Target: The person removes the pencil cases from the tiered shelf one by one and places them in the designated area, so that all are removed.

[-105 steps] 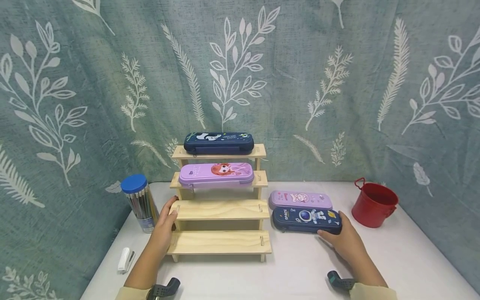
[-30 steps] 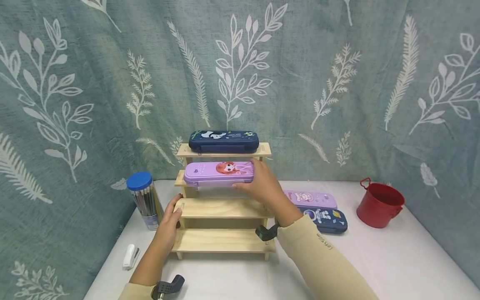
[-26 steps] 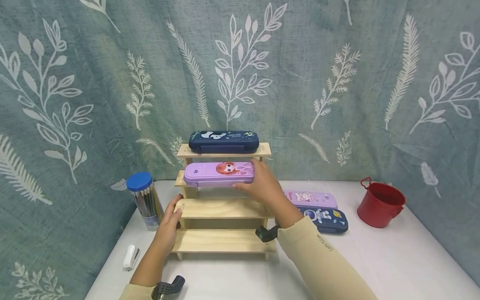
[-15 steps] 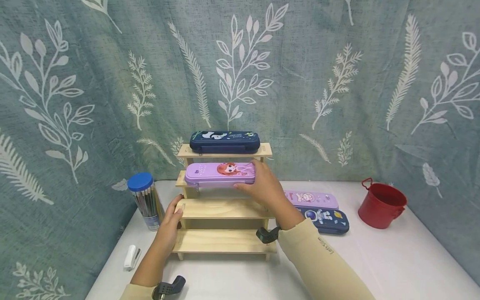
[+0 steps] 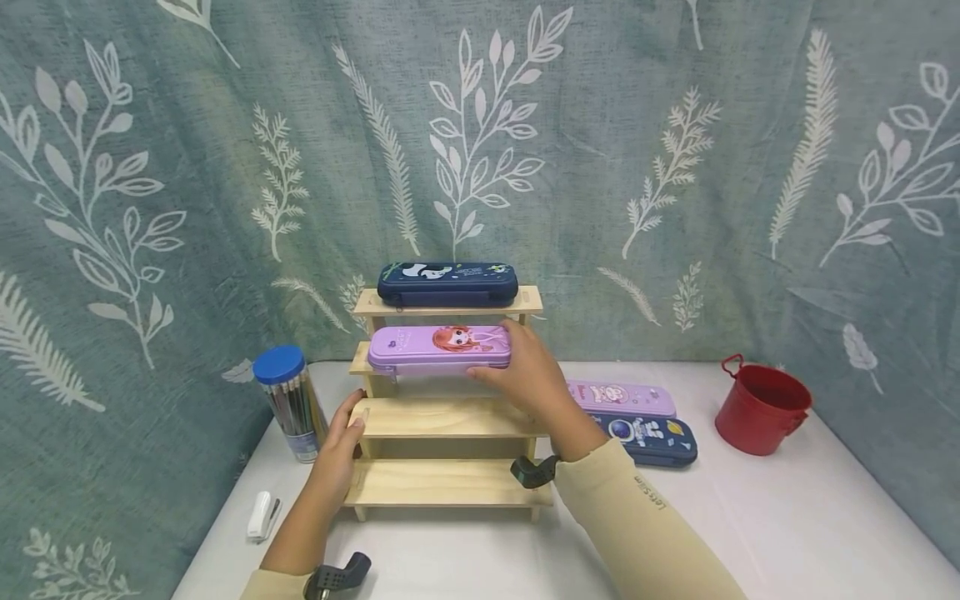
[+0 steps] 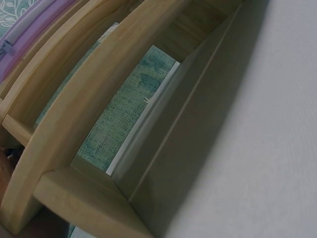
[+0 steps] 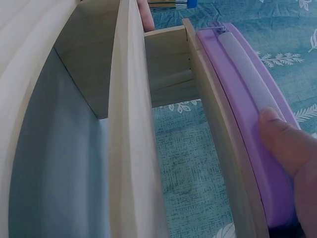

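Observation:
In the head view my right hand (image 5: 525, 367) grips the right end of a purple pencil case (image 5: 420, 347) with a red-haired girl on its lid. That case lies on the second shelf from the top of a stepped wooden stand (image 5: 450, 417). The right wrist view shows the thumb (image 7: 280, 139) on the case's zip side. My left hand (image 5: 337, 450) holds the stand's left edge, thumb on the third shelf; its other fingers are partly hidden. A navy panda pencil case (image 5: 450, 285) lies on the top shelf.
Right of the stand lie a pink-purple pencil case (image 5: 637, 400) and a navy space pencil case (image 5: 660, 442), both partly behind my right arm. Farther right stands a red bucket (image 5: 761, 412). At left are a blue-lidded tub of pencils (image 5: 288, 400) and a white stapler (image 5: 261, 515).
My right hand has left the navy space case on the table and moved up and left to the purple case on the shelf. Over the last second both hands stay nearly still.

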Action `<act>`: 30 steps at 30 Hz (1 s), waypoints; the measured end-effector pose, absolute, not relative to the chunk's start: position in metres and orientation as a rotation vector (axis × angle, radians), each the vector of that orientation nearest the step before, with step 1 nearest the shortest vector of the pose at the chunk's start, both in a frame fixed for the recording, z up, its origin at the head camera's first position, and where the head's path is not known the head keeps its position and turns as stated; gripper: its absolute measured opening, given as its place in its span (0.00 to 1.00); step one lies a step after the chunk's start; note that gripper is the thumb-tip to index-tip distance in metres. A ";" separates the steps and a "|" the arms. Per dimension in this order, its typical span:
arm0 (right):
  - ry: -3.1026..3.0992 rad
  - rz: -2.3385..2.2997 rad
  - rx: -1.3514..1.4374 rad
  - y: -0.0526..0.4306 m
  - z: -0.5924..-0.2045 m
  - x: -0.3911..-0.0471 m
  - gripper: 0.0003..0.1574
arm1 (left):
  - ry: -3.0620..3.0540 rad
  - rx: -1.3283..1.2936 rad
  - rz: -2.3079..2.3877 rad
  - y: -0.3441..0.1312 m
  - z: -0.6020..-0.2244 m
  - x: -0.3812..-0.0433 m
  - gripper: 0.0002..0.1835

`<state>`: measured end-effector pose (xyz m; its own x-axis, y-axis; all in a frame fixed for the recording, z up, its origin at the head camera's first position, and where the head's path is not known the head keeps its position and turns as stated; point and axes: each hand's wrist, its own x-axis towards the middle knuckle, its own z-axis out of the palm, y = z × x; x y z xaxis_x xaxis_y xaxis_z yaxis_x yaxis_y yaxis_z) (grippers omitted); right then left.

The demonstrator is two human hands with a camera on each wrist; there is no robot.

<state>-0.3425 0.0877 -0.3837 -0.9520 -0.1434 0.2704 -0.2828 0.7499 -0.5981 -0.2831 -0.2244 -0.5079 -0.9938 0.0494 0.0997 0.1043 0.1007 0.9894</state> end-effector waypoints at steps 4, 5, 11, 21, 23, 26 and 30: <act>-2.736 1.000 0.322 0.088 -0.385 -0.341 0.63 | -2.305 -0.172 -2.073 -0.224 -0.509 -0.283 0.29; -2.735 1.005 0.318 0.088 -0.385 -0.341 0.63 | -2.308 -0.172 -2.072 -0.224 -0.509 -0.283 0.29; -2.716 1.008 0.315 0.091 -0.387 -0.336 0.64 | -2.317 -0.166 -2.064 -0.224 -0.507 -0.283 0.29; -2.673 1.010 0.336 0.094 -0.393 -0.322 0.63 | -2.331 -0.146 -2.048 -0.225 -0.506 -0.282 0.29; -2.670 1.034 0.319 0.096 -0.394 -0.318 0.63 | -2.333 -0.148 -2.041 -0.225 -0.507 -0.282 0.29; -2.671 1.101 0.262 0.100 -0.394 -0.311 0.64 | -2.335 -0.149 -2.032 -0.225 -0.507 -0.282 0.29; -2.644 1.183 0.201 0.106 -0.395 -0.299 0.63 | -2.335 -0.153 -2.029 -0.226 -0.507 -0.283 0.29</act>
